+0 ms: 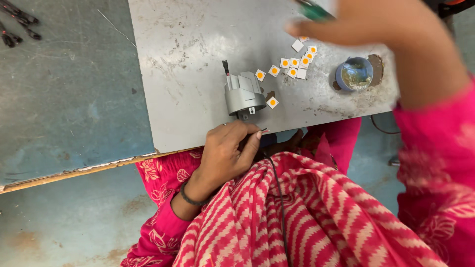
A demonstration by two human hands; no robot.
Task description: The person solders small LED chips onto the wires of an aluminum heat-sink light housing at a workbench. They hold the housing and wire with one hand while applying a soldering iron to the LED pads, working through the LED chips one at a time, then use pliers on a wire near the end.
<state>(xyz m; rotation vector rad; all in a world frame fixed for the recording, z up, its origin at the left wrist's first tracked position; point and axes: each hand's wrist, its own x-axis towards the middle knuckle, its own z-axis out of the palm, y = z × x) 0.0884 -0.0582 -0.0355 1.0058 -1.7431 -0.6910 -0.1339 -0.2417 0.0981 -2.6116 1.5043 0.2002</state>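
The left hand (225, 151) rests at the near edge of the grey counter (198, 59), its grip pinched on the tip of a thin black cable (277, 193) that runs down over the red and white striped cloth (307, 217) on the lap. A dark bangle (190, 199) circles the wrist.

Just beyond that hand, on the counter, stands a grey metal housing (242, 96), finned and roughly cylindrical, with a short dark pin (225, 66) sticking up beside its far left side. One small white square chip with an orange centre (272, 102) lies just right of the housing, and another (260, 74) sits at its far right corner. More of the same chips (296, 64) lie scattered in a loose cluster further right of the housing. Right of that cluster sits a small round blue tin (355, 74) with a shiny fill.

The right hand (356, 22) is raised above the counter, blurred, past the chips as seen from the housing; its grip is clenched on a green-handled tool (314, 11), of which only a part shows. The sleeve is pink.

Well left of the housing, on a separate blue-grey surface (64, 89), lie a few dark clips (17, 24).
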